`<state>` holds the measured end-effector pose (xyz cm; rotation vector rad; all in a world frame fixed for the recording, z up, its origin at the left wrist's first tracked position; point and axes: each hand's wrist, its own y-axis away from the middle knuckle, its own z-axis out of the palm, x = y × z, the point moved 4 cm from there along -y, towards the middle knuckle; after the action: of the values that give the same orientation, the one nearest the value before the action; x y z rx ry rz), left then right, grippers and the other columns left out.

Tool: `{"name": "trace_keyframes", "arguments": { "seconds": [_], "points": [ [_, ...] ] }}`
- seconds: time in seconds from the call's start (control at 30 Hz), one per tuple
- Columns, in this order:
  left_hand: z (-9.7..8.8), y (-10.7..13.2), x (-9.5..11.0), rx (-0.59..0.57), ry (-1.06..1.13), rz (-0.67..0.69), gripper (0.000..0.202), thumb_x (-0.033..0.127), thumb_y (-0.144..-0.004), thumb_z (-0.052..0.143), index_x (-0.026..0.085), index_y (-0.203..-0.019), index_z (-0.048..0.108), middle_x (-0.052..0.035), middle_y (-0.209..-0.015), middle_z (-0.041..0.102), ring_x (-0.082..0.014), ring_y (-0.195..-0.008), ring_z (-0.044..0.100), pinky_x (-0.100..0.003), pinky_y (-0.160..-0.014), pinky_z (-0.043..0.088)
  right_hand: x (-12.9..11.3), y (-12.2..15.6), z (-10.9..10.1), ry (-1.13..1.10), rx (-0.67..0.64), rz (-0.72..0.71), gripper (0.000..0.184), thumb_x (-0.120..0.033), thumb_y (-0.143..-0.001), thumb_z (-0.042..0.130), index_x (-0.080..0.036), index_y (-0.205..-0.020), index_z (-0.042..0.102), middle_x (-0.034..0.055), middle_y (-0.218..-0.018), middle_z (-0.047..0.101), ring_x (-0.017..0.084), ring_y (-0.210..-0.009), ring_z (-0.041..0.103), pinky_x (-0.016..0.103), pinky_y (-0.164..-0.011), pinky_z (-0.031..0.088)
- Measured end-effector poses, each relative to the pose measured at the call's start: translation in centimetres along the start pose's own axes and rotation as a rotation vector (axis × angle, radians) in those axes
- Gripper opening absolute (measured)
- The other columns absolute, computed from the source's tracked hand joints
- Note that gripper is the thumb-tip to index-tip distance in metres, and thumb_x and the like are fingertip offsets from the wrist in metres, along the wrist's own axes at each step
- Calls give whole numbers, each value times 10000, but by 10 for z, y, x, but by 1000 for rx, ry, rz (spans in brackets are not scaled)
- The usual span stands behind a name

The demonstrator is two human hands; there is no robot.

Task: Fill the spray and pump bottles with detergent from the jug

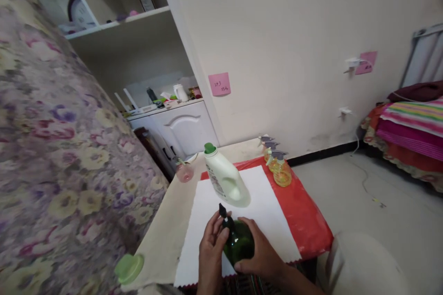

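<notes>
A dark green pump bottle (240, 242) with a black pump head is held between my two hands, near the front edge of a white cloth (197, 221). My left hand (212, 242) is closed at its neck, the thumb against the collar just under the pump. Round the body of the bottle, from the right, wraps my right hand (262, 250). Just beyond stands a large pale green detergent jug (226, 179), its green spout uncovered. A light green cap (128, 268) lies at the table's front left corner.
Several spray bottles (282, 176) with amber liquid line the right side on a red plastic sheet (309, 223). A pink bottle (184, 173) stands at the back left. A floral curtain (79, 170) hangs left; a white rounded object (363, 267) is at lower right.
</notes>
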<state>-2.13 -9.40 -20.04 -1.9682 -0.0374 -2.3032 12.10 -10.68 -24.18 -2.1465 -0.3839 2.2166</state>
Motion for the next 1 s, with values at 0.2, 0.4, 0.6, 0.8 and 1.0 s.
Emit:
{"name": "trace_keyframes", "arguments": {
  "seconds": [0.2,0.4,0.6,0.8,1.0],
  "points": [
    [-2,0,-1,143,-117,-5,463,341,-578,843,199,-978,659,-64,-1028,746,-300,-1080,646,-397,-968,486,-1,-1,-2,33,-3,-8,979,-89,-427,828,-252,-1304,424,55,-1251,527,293,-1190,504,434,-1035,399],
    [8,5,6,32,-102,-58,478,370,-620,799,175,-1040,685,-97,-1127,736,-318,-1121,633,-411,-979,485,-1,1,-1,28,-15,-16,977,-82,-432,821,-252,-1308,422,62,-1268,531,300,-1205,502,449,-1052,385],
    [9,9,10,21,-213,27,448,404,-681,753,193,-1072,698,-85,-1075,754,-299,-1050,665,-403,-951,498,4,2,-1,-52,-35,-105,946,-45,-474,780,-277,-1317,418,72,-1367,507,298,-1280,464,471,-1090,346],
    [9,8,7,-93,-133,-35,465,422,-703,741,185,-1098,683,-107,-1116,740,-300,-1094,649,-403,-976,479,3,2,1,-119,-100,-119,970,-97,-472,833,-270,-1334,425,85,-1404,498,312,-1306,448,491,-1095,334],
    [2,7,3,-81,-220,-24,433,462,-717,718,184,-1047,679,-82,-1074,745,-287,-1044,661,-372,-932,503,-5,-1,0,-200,-162,-175,936,-150,-462,860,-251,-1307,470,99,-1411,495,313,-1313,441,473,-1096,337]
  ]
}}
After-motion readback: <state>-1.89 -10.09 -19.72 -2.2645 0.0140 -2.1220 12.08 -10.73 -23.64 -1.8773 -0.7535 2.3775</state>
